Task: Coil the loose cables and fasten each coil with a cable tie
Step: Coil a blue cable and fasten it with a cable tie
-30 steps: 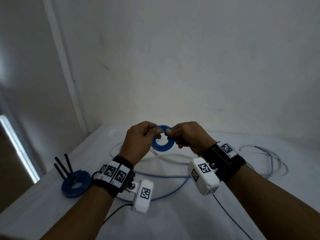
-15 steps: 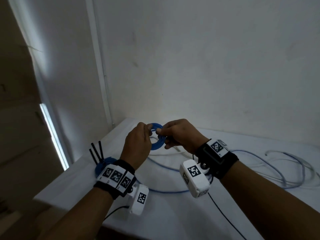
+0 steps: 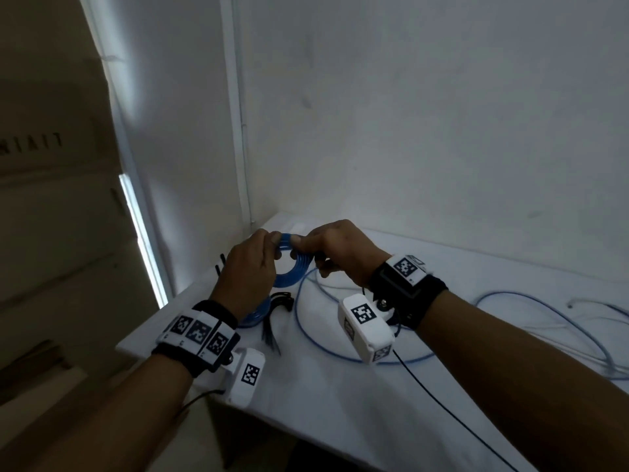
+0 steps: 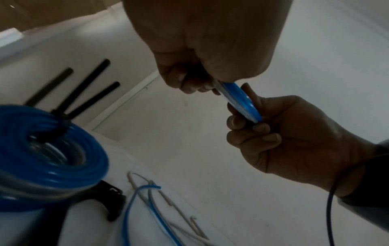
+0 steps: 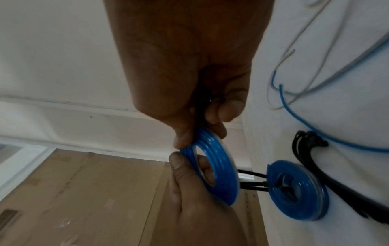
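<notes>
Setting: white counter (image 3: 340,403) in the corner of a room with white walls; brown cardboard boxes (image 3: 51,233) stand off its left side.
Wrist units: each forearm carries a black strap with printed square markers and a white camera housing.
Left hand (image 3: 250,267): raised above the counter; thumb and fingers pinch the left rim of the blue cable coil (image 3: 289,267).
Right hand (image 3: 337,250): raised above the counter; thumb and curled fingers pinch the upper right rim of the same coil.
Blue cable coil: held on edge in the air between both hands, flat ring of several turns with an open centre; its tail end cannot be told.
Loose cable ties (image 3: 272,321): black bundle lying on the counter just below the hands.
Tied coil (image 5: 299,191): second blue coil flat on the counter near its left edge, bound with black ties whose three tails stick out past the rim.
Loose cables (image 3: 510,311): blue and grey lengths spread in wide loops over the counter to the right, towards the wall.
</notes>
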